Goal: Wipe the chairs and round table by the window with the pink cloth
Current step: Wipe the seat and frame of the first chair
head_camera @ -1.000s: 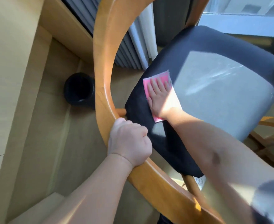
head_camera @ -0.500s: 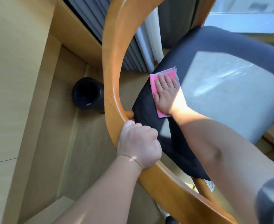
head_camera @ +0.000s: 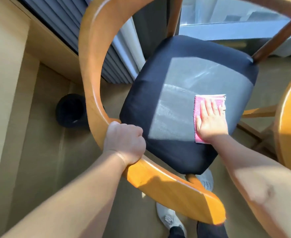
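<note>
A wooden chair with a curved orange-brown backrest (head_camera: 93,69) and a black padded seat (head_camera: 175,79) fills the middle of the view. My left hand (head_camera: 124,143) grips the backrest rail at its lower bend. The pink cloth (head_camera: 208,102) lies flat on the sunlit right side of the seat. My right hand (head_camera: 211,121) presses on it with straight, spread fingers. The edge of the round wooden table (head_camera: 290,127) shows at the far right.
A black cylindrical bin (head_camera: 69,110) stands on the floor left of the chair, by the wooden wall panel. Grey curtains (head_camera: 82,30) and the window (head_camera: 227,12) lie behind. My feet in grey shoes (head_camera: 170,219) are under the backrest.
My right hand has slid the pink cloth from the seat's left edge across to its right side. The left hand keeps its grip on the backrest. The view has shifted.
</note>
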Tool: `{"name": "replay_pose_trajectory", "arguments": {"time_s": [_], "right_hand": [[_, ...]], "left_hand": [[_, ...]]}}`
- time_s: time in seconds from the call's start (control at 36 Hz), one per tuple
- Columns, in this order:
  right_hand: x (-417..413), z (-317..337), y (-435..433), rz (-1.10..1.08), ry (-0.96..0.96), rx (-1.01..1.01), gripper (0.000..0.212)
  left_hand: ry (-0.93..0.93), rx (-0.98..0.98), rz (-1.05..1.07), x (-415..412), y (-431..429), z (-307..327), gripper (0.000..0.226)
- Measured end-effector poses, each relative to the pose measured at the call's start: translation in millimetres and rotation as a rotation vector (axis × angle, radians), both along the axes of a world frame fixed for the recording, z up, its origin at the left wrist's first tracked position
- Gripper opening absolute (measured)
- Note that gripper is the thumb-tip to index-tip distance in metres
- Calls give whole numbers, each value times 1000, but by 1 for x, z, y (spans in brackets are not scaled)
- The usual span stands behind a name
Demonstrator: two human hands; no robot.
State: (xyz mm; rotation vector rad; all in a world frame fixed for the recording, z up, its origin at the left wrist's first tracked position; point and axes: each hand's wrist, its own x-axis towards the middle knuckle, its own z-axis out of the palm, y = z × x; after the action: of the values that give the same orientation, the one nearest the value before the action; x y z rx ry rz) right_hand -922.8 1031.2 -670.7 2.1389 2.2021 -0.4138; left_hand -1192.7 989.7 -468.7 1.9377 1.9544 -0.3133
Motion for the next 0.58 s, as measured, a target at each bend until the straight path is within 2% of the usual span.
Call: {"name": "replay_pose_trajectory", "arguments": {"time_s": [0.11, 0.28, 0.58], "right_hand": [[23, -4, -24, -114, -37, -75, 71], [19, 1, -33, -268, 63, -86, 68], [20, 7, -26, -218, 103, -133, 72]], "left_hand": [[13, 6, 5, -1, -1, -3, 36], [26, 28, 9, -2, -1, -5, 34], [64, -108, -92, 3, 7, 9, 33]]}}
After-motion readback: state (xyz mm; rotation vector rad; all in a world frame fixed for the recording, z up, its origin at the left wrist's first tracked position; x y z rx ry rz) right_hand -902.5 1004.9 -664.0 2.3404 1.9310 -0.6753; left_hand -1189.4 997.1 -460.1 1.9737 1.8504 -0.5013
